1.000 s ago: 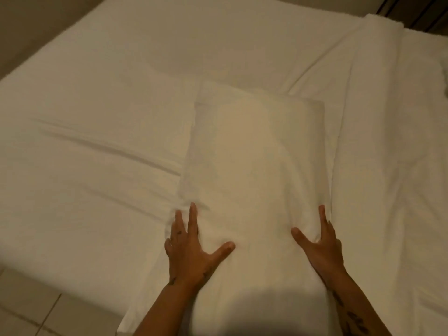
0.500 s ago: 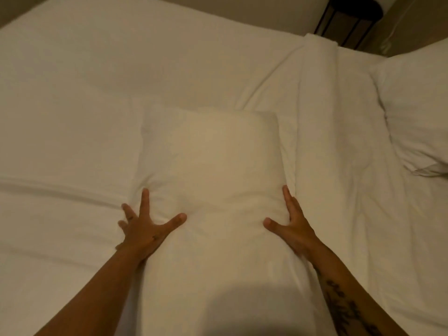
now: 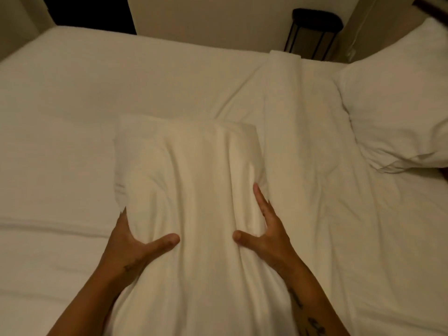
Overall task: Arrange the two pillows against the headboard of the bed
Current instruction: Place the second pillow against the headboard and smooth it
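Both hands now squeeze the near pillow (image 3: 194, 190) in the middle of the bed (image 3: 60, 166). The left hand (image 3: 132, 241) and right hand (image 3: 264, 232) bunch it into folds; before, it lay smooth. The second pillow (image 3: 397, 112) sits at the far right corner.

A bedroom: a wide bed (image 3: 72, 98) with white sheets, a white pillow (image 3: 397, 107) at its far right, a dark side table (image 3: 314, 32) against beige walls
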